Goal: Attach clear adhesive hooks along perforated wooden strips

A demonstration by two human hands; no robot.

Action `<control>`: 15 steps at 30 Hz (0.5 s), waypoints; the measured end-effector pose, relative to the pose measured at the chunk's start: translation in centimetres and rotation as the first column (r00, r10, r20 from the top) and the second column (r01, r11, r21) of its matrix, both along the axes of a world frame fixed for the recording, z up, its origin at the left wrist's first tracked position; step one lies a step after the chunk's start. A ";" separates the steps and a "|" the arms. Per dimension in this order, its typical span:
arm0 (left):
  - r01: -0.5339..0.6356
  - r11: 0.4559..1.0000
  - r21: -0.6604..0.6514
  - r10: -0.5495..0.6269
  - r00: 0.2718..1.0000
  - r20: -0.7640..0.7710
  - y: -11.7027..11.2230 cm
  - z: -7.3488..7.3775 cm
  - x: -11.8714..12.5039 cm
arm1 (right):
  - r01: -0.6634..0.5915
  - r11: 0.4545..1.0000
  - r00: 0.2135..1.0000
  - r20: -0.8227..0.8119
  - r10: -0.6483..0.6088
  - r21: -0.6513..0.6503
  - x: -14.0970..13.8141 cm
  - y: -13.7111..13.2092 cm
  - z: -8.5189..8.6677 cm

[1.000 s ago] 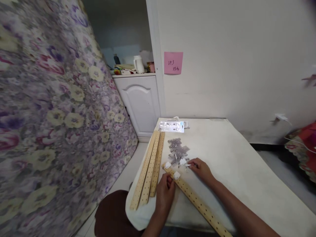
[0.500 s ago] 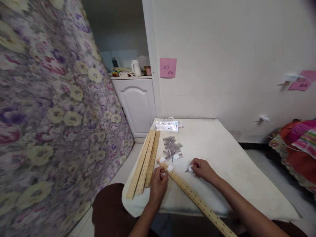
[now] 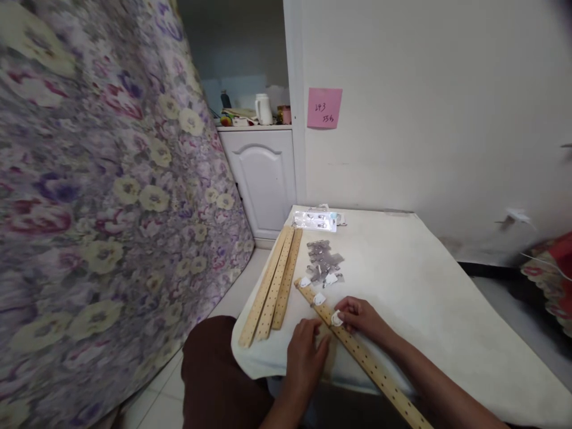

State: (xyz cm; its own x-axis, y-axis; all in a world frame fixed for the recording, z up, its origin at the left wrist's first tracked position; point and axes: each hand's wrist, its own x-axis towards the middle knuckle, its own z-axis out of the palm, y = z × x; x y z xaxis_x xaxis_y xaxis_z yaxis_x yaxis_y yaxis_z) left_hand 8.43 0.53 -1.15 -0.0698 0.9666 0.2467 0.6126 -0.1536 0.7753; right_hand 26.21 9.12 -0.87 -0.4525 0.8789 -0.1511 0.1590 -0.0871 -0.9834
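A pale wooden strip (image 3: 357, 351) with rows of dark holes lies slantwise, running off the table's near edge. Two white tags (image 3: 319, 299) sit on its far end. My right hand (image 3: 360, 316) is closed on a third white rounded tag (image 3: 336, 318) and holds it over the strip. Any metal part on that tag is hard to make out. At the strip's left edge is my left hand (image 3: 307, 351), fingers curled, thumb apart, nothing visible between them. Beyond the strip lies a heap of small clear packets (image 3: 322, 260) with metal pieces, a white tag (image 3: 331, 279) on its near side.
Three more holed wooden strips (image 3: 273, 286) lie along the table's left side. Clear blister packs (image 3: 315, 220) rest at the far edge of the cloth-covered table (image 3: 402, 268). A flowered curtain (image 3: 111, 208) hangs at left; a white cabinet (image 3: 263, 179) stands behind.
My right hand has brought its white tag left onto the strip. My left hand has slid nearer along the strip, away from the second tag. The camera view has shifted slightly.
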 end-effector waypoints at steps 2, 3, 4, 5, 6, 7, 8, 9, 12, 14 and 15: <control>0.009 1.000 -0.019 -0.011 0.996 -0.088 0.4 -0.1 0.0 | 0.001 1.000 1.000 -0.009 -0.001 0.005 -0.3 0.2 -0.2; 0.013 0.999 -0.030 -0.017 0.993 -0.116 0.5 -0.1 0.0 | 0.001 1.000 1.000 -0.009 -0.001 0.008 -0.3 0.3 -0.3; 0.017 0.999 -0.041 -0.023 0.990 -0.138 0.7 -0.1 0.1 | 0.001 1.000 1.000 -0.006 -0.001 0.012 -0.4 0.3 -0.3; 0.021 0.999 -0.047 -0.028 0.988 -0.155 0.8 -0.1 0.2 | 0.001 1.000 1.000 -0.002 -0.001 0.016 -0.4 0.4 -0.3; 0.023 0.998 -0.051 -0.031 0.986 -0.166 0.9 -0.1 0.2 | 0.004 1.000 1.000 0.003 -0.004 0.021 -0.4 0.4 -0.3; 0.022 0.998 -0.053 -0.031 0.984 -0.174 1.0 -0.1 0.3 | 0.011 1.000 1.000 0.010 -0.011 0.029 -0.4 0.5 -0.3; 0.018 0.998 -0.055 -0.027 0.983 -0.179 1.1 -0.1 0.4 | 0.018 0.999 1.000 0.017 -0.019 0.039 -0.4 0.5 -0.4; 0.015 0.998 -0.057 -0.025 0.983 -0.182 1.2 -0.1 0.4 | 0.025 0.998 0.999 0.025 -0.026 0.050 -0.4 0.6 -0.4; 0.003 0.998 -0.063 -0.014 0.983 -0.184 1.4 0.0 0.5 | 0.024 0.997 0.998 0.056 -0.028 0.073 -0.4 0.7 -0.6; 0.002 0.998 -0.059 -0.013 0.983 -0.184 1.5 -0.1 0.5 | 0.019 0.995 0.996 0.088 -0.028 0.099 -0.5 0.6 -0.6; 0.001 0.999 -0.054 -0.011 0.983 -0.185 1.5 -0.1 0.6 | 0.020 0.992 0.993 0.110 -0.034 0.126 -0.5 0.6 -0.5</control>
State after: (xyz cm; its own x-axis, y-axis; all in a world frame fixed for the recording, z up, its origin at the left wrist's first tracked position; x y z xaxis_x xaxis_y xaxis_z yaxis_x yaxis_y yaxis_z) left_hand 8.99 2.05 -1.27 -0.0216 0.9789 0.2032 0.7453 -0.1197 0.6559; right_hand 25.71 9.73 -1.35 -0.4147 0.9057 -0.0881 0.2674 0.0287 -0.9631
